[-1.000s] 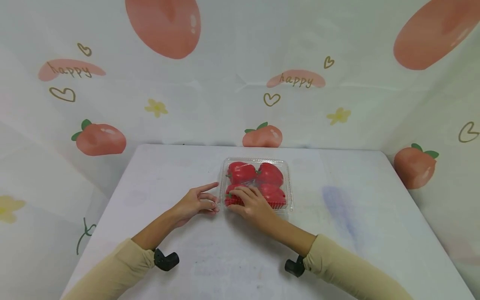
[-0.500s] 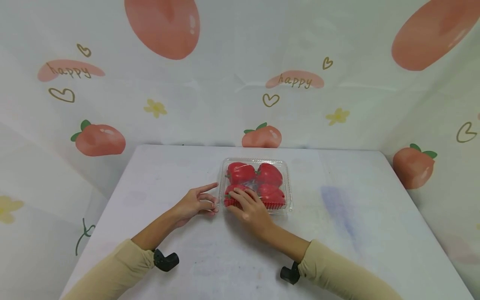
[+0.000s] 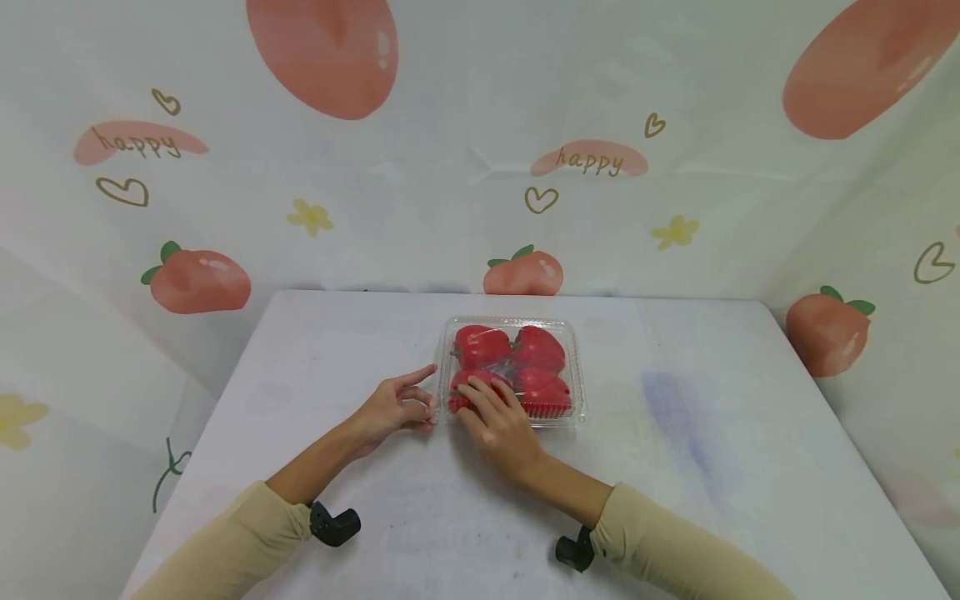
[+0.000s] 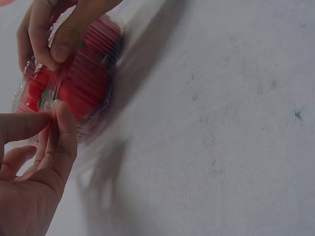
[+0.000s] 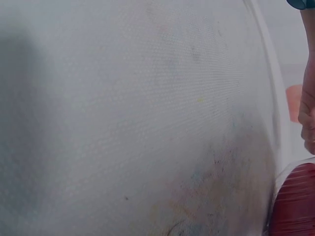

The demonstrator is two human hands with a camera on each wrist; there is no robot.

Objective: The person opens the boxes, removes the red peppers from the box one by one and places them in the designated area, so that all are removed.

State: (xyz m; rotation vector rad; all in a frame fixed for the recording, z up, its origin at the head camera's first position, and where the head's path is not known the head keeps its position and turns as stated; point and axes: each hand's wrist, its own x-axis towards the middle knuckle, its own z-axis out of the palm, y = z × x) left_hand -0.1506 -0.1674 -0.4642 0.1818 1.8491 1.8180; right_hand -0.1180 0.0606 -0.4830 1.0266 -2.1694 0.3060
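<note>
Fingers of the left hand (image 3: 381, 417) pinched the left rim of the clear plastic clamshell box (image 3: 512, 320), which sat on the table (image 3: 675, 508). Those of the right hand (image 3: 502, 432) were curled over the box's front-left corner, thumb drawn in beside them. Both hands touched the box; roughly square, it presented no clear long axis. Four red bell peppers (image 3: 482, 346) lay inside it. Left-wrist view confirmed the rim pinch, unclear from the head; right-wrist view did not record the right hand.
</note>
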